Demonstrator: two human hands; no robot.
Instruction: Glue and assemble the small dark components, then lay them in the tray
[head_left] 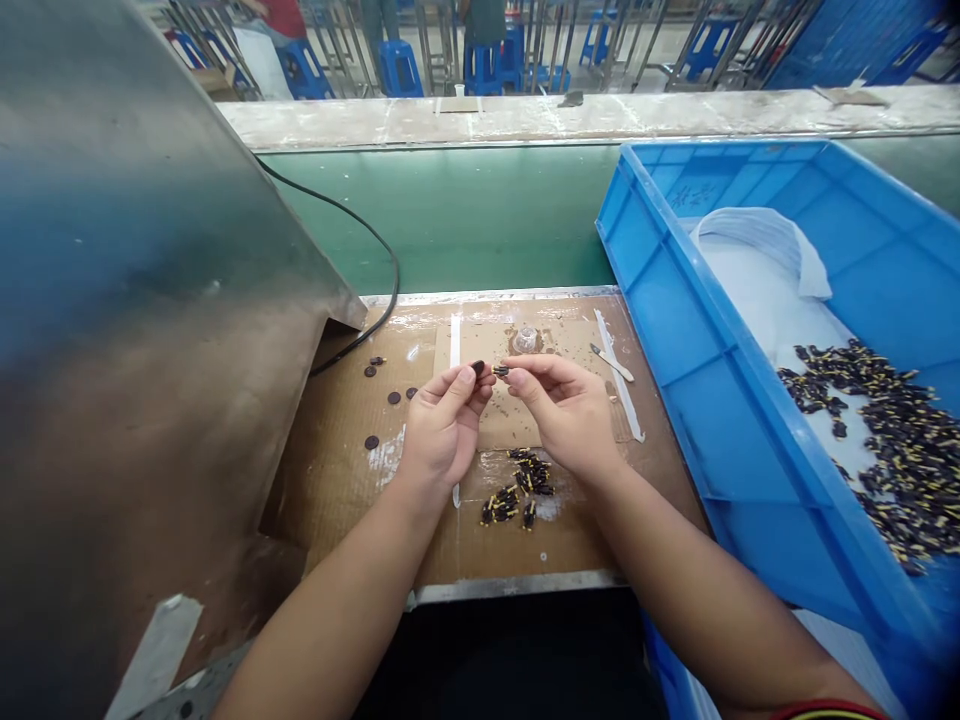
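Note:
Over the cardboard-covered bench, my left hand (448, 420) pinches a small black disc (478, 368) between thumb and fingers. Close beside it, my right hand (566, 410) is closed on a small black part with yellow ends (500, 371). The two pieces are a short way apart, and fingertips hide some of each. Below my hands lies a loose pile of the same black-and-yellow parts (531, 472). Several flat black discs (372, 442) are scattered on the cardboard to the left. Just beyond my fingers stands a small clear cup-like piece (526, 340).
A large blue bin (652, 260) at the right holds many black-and-yellow parts (900, 440) on white foam. A metal housing (150, 330) fills the left side, with a black cable (352, 215) beside it. A small knife-like tool (613, 364) lies near white tape. Beyond runs a green belt (480, 215).

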